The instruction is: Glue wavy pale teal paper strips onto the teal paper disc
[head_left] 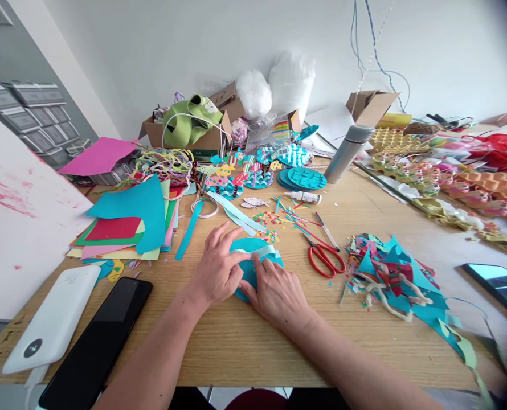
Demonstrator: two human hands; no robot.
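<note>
A round blue paper disc lies on the table under both hands. Across its upper part runs a pale blue paper strip, its right end lifted in a small loop. My left hand rests at the disc's left side, fingers spread, index fingertip pressing on the strip. My right hand comes from the lower right; its index fingertip presses the strip beside the left one, with the thumb apart on the disc. The hands cover much of the disc. More pale strips lie just beyond it.
Red-handled scissors and a pen lie to the right, near a pile of paper scraps. Coloured sheets, a black phone and a white power bank are left. Behind stand decorated discs and a steel bottle.
</note>
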